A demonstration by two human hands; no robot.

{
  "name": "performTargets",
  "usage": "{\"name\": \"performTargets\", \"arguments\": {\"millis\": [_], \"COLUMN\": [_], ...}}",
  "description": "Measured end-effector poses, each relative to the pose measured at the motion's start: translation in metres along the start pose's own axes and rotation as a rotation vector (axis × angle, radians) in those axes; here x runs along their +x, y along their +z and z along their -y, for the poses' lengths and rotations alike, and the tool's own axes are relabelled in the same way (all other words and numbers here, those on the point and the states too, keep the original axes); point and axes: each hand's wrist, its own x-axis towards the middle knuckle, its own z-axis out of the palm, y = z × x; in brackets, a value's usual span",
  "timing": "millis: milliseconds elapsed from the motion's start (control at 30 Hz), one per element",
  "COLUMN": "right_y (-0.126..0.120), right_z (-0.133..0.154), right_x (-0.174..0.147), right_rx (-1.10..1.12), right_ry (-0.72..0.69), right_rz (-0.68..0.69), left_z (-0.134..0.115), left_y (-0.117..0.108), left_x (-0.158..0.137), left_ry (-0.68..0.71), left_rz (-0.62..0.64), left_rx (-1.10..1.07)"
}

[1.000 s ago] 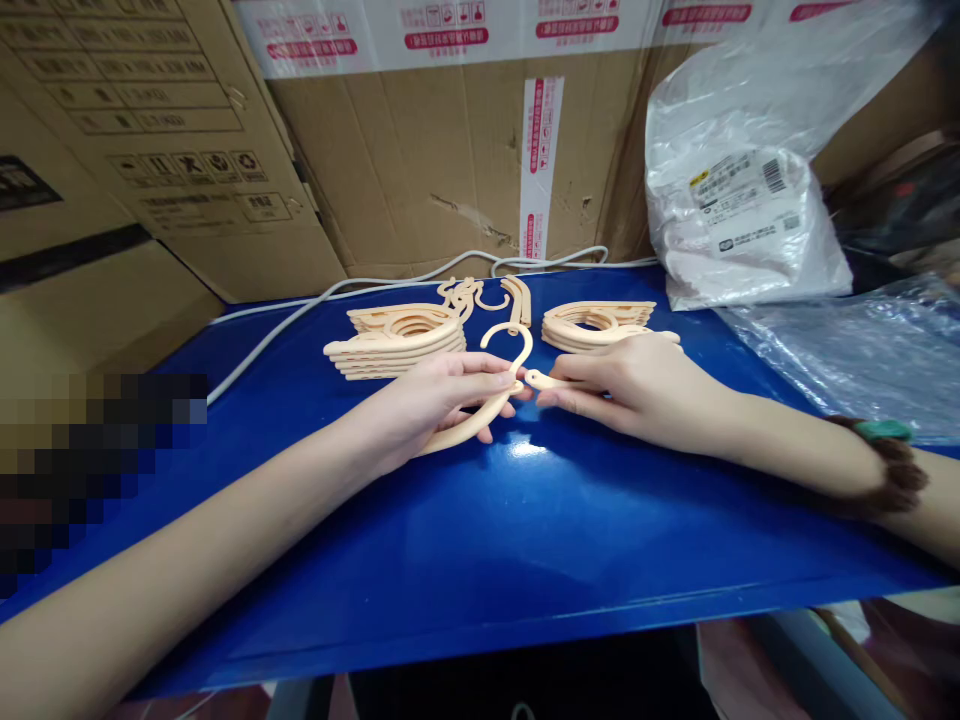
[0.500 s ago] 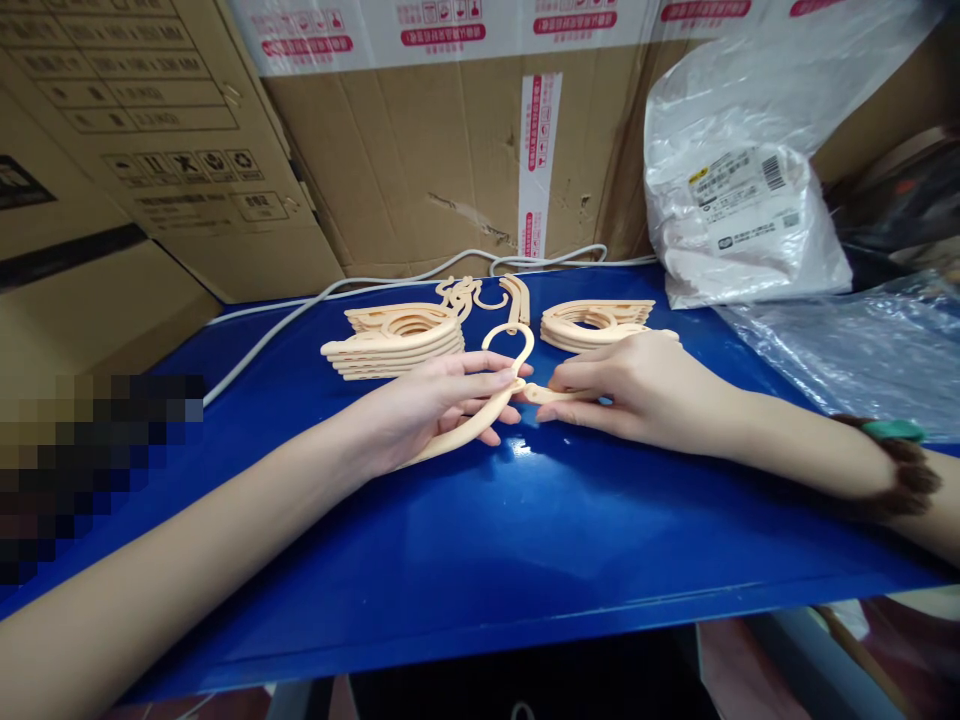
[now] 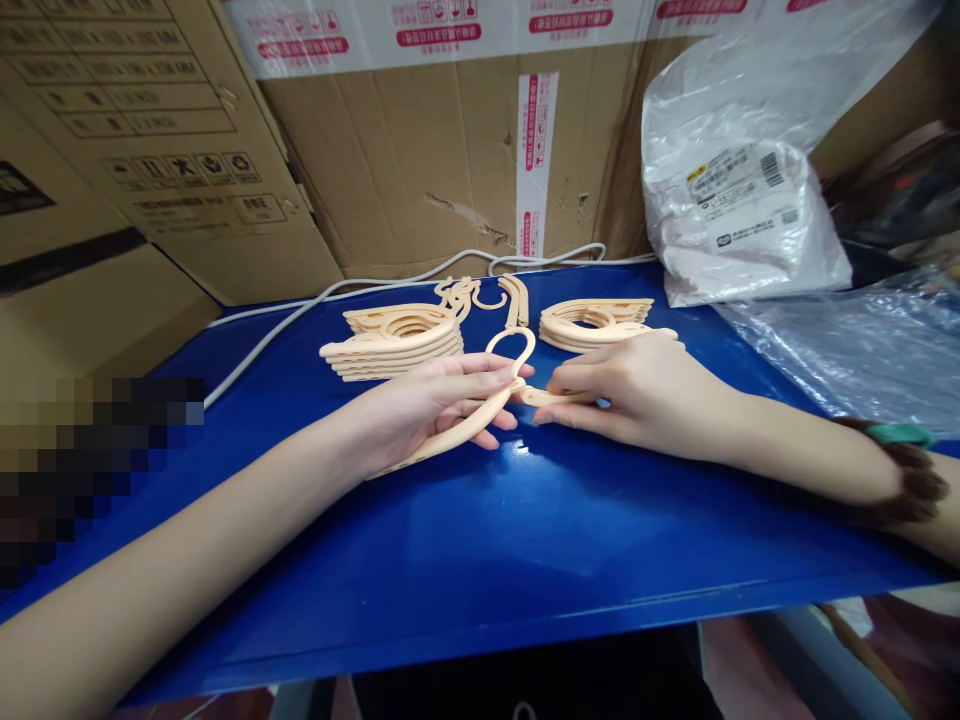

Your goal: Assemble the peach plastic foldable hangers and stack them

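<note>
My left hand (image 3: pixel 420 400) is closed around a cream plastic hanger arm (image 3: pixel 471 428) with a round hook (image 3: pixel 531 350) at its inner end. The hook stands up beside the thumb, and the arm slants down toward the wrist. Between the fingers and thumb of my right hand (image 3: pixel 645 390) is a second cream hanger arm (image 3: pixel 551 398), mostly covered by the hand. Its rounded end lies close against the joint under the hook; whether the two pieces are linked I cannot tell. Both hands are just above the blue table (image 3: pixel 480 570).
Behind my left hand lies a stack of hanger arms (image 3: pixel 405 362); another stack (image 3: pixel 581 335) sits behind my right. Loose hooks (image 3: pixel 457 297) and narrow strips (image 3: pixel 516 298) lie between them. A white cable (image 3: pixel 300 312), cardboard boxes (image 3: pixel 420 170) and a plastic bag (image 3: pixel 750 210) line the back.
The held hook has tipped slightly lower, and the two hanger arms have come closer together at the joint. Both hands have barely moved, and the stacks stay where they were.
</note>
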Motion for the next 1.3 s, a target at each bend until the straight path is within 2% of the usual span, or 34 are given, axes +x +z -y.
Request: {"name": "performTargets", "arguments": {"millis": [233,467,800,1300], "right_y": [0.0029,0.0010,0.0028,0.0045], "right_z": [0.0018,0.0020,0.0019,0.0072], "right_x": [0.0004,0.0011,0.0012,-0.0008], "right_rx": [0.019,0.029,0.040,0.082], "right_ry": [0.036,0.087,0.055,0.007], "right_rz": [0.010,0.078,0.004,-0.027], "left_z": [0.0026,0.0017,0.0018,0.0029], "left_y": [-0.0016,0.0005,-0.0005,0.0024], "left_x": [0.0002,0.0014,0.0002,0.0020], "left_ry": [0.008,-0.006,-0.026,0.016], "left_rz": [0.017,-0.014,-0.013,-0.030], "left_rx": [-0.018,-0.012,0.014,0.054]}}
